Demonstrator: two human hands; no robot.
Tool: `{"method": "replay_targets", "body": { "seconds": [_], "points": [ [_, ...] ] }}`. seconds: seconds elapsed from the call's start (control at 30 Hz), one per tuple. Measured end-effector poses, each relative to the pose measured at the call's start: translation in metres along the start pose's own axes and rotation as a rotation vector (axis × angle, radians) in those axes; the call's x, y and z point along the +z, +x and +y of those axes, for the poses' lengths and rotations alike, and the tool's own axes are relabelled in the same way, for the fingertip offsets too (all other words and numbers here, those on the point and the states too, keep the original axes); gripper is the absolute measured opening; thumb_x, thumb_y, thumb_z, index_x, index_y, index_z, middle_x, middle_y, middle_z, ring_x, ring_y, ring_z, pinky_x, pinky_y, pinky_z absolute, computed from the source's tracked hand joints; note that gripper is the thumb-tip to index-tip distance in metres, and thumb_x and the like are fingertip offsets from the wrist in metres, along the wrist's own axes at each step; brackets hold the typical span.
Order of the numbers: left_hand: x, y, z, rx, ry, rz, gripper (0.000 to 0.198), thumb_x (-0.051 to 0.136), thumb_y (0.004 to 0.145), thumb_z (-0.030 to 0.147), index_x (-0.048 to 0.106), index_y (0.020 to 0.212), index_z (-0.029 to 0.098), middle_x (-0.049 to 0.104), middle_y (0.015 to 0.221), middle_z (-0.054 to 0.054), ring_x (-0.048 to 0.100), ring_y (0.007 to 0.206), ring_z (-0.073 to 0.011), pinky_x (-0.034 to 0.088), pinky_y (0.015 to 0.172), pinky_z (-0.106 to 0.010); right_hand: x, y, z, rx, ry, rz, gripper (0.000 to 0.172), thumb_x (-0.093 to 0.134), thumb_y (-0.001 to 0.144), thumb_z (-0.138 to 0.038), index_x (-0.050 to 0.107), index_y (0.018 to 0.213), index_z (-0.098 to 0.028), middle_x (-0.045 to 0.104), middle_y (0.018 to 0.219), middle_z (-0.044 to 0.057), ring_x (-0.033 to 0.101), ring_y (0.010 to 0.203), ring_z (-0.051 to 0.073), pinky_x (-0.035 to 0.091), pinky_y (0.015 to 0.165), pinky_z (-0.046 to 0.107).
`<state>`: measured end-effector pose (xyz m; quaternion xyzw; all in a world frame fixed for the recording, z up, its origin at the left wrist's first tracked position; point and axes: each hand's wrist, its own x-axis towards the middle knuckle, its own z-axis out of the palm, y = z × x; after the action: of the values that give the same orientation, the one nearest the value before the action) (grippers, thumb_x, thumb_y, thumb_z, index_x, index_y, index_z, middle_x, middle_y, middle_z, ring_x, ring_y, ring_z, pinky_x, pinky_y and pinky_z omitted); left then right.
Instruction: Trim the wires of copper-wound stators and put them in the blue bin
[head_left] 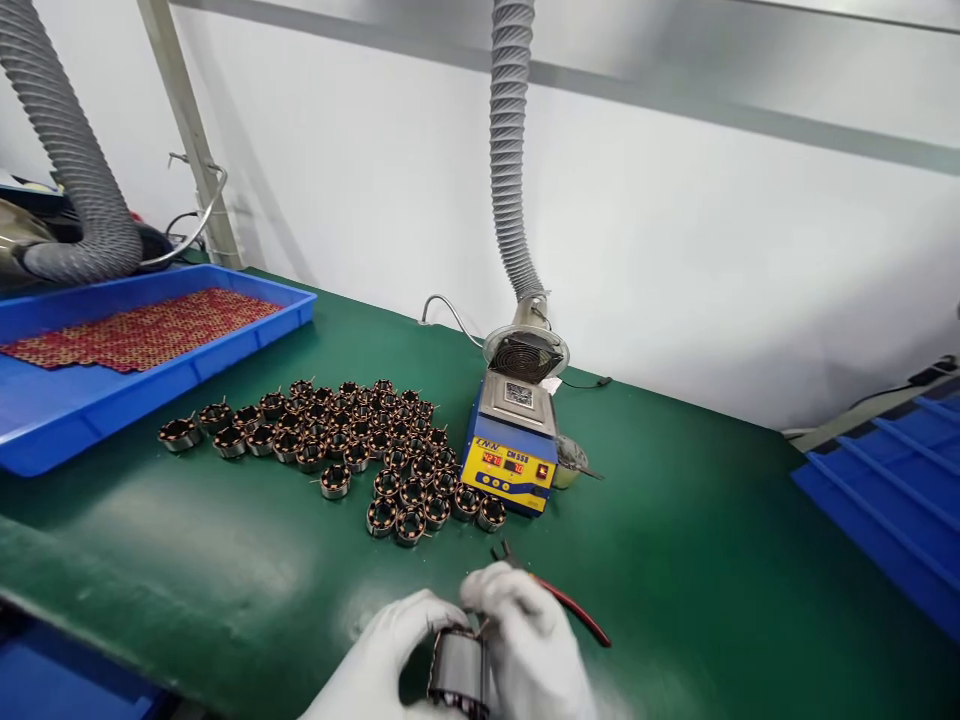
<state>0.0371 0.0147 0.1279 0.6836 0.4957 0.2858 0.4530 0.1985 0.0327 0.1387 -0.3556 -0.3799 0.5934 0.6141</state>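
Observation:
My left hand [401, 645], in a white glove, is wrapped round a motor stator [459, 668] near the bottom of the view. The stator is a grey laminated ring with copper windings at its ends, tilted on its side. My right hand [525, 635], also gloved, is against the stator's right side. Its fingers are pinched together at the stator's upper rim, where a short wire lead sticks out; the fingertips are partly hidden. Red-handled cutters [577, 608] lie on the bench just beyond my right hand, partly covered by it.
Several stators [335, 482] stand grouped on the green bench [660, 560]. Right of them is a blue and yellow solder pot [510, 465] beneath a grey extraction hose [510, 150]. A blue tray [187, 372] of red ring-shaped parts is at left, a blue ribbed crate [900, 480] at right.

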Motion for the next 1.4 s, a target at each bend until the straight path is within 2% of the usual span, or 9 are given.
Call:
{"method": "replay_targets", "body": {
  "seconds": [0.13, 0.4, 0.53, 0.73, 0.8, 0.93, 1.1, 1.27, 1.4],
  "points": [
    [-0.003, -0.003, -0.003, 0.09, 0.001, 0.045, 0.048, 0.082, 0.057, 0.015, 0.064, 0.099, 0.031, 0.068, 0.099, 0.002, 0.063, 0.096, -0.0216, 0.05, 0.088, -0.029, -0.011, 0.002, -0.007, 0.07, 0.358, 0.157, 0.014, 0.078, 0.067, -0.037, 0.069, 0.073, -0.028, 0.066, 0.074, -0.003, 0.062, 0.074, 0.014, 0.052, 0.078, 0.032],
    [-0.004, 0.002, 0.001, 0.374, 0.193, 0.305, 0.07, 0.08, 0.063, 0.013, 0.051, 0.121, 0.038, 0.068, 0.112, 0.002, 0.062, 0.101, -0.018, 0.051, 0.087, -0.024, 0.017, -0.021, 0.02, 0.305, 0.17, -0.065, 0.05, 0.083, 0.056, -0.045, 0.07, 0.097, -0.019, 0.071, 0.093, 0.009, 0.065, 0.09, 0.024, 0.049, 0.086, 0.039],
    [-0.015, 0.012, 0.009, 0.509, -0.037, 0.322, 0.012, 0.063, 0.084, 0.031, 0.067, 0.094, 0.032, 0.072, 0.091, 0.003, 0.064, 0.087, -0.0139, 0.05, 0.082, -0.019, 0.022, -0.02, 0.019, 0.409, 0.318, -0.093, 0.049, 0.084, 0.056, -0.039, 0.069, 0.097, -0.02, 0.07, 0.09, 0.008, 0.066, 0.085, 0.024, 0.052, 0.079, 0.041],
    [-0.027, 0.015, 0.01, 0.094, -0.441, 0.544, 0.019, 0.057, 0.082, 0.036, 0.065, 0.068, 0.025, 0.068, 0.074, 0.001, 0.064, 0.075, -0.0166, 0.054, 0.07, -0.022, 0.015, -0.019, 0.011, 0.558, 0.483, -0.137, 0.048, 0.087, 0.054, -0.034, 0.069, 0.095, -0.019, 0.072, 0.085, 0.008, 0.068, 0.071, 0.018, 0.053, 0.064, 0.028],
    [-0.028, 0.011, 0.01, 0.004, -0.355, 0.435, 0.016, 0.067, 0.069, 0.029, 0.071, 0.084, 0.028, 0.072, 0.094, -0.002, 0.065, 0.091, -0.0219, 0.054, 0.079, -0.028, 0.012, -0.02, 0.006, 0.531, 0.48, -0.13, 0.043, 0.082, 0.061, -0.038, 0.069, 0.097, -0.018, 0.072, 0.09, 0.01, 0.069, 0.077, 0.02, 0.054, 0.068, 0.031],
    [-0.026, 0.01, 0.018, 0.058, -0.182, 0.079, 0.075, 0.075, 0.046, 0.004, 0.063, 0.113, 0.037, 0.063, 0.123, 0.0, 0.056, 0.115, -0.0247, 0.044, 0.099, -0.031, 0.011, -0.02, 0.004, 0.487, 0.394, -0.161, 0.044, 0.074, 0.068, -0.047, 0.068, 0.1, -0.018, 0.071, 0.093, 0.012, 0.068, 0.085, 0.029, 0.055, 0.073, 0.045],
    [-0.02, 0.026, 0.031, 0.25, -0.497, 0.191, 0.003, 0.072, 0.067, 0.023, 0.074, 0.067, 0.025, 0.072, 0.074, 0.0, 0.065, 0.075, -0.0166, 0.052, 0.071, -0.021, 0.017, -0.017, 0.013, 0.529, 0.401, -0.182, 0.046, 0.081, 0.062, -0.037, 0.067, 0.104, -0.023, 0.07, 0.081, 0.006, 0.067, 0.075, 0.021, 0.055, 0.071, 0.038],
    [-0.027, 0.029, 0.03, 0.053, -0.702, 0.46, 0.01, 0.068, 0.069, 0.031, 0.07, 0.065, 0.022, 0.072, 0.072, -0.001, 0.065, 0.07, -0.0171, 0.053, 0.066, -0.023, 0.014, -0.016, 0.009, 0.532, 0.477, -0.151, 0.046, 0.087, 0.055, -0.034, 0.07, 0.096, -0.022, 0.072, 0.088, 0.007, 0.068, 0.073, 0.017, 0.053, 0.067, 0.028],
    [-0.025, 0.026, 0.035, -0.016, -0.504, 0.182, 0.029, 0.059, 0.056, 0.009, 0.074, 0.076, 0.024, 0.074, 0.085, -0.001, 0.066, 0.081, -0.02, 0.054, 0.07, -0.027, 0.012, -0.018, 0.008, 0.462, 0.42, -0.117, 0.041, 0.082, 0.062, -0.034, 0.069, 0.099, -0.023, 0.071, 0.09, 0.007, 0.068, 0.075, 0.02, 0.056, 0.071, 0.036]
  ]
}}
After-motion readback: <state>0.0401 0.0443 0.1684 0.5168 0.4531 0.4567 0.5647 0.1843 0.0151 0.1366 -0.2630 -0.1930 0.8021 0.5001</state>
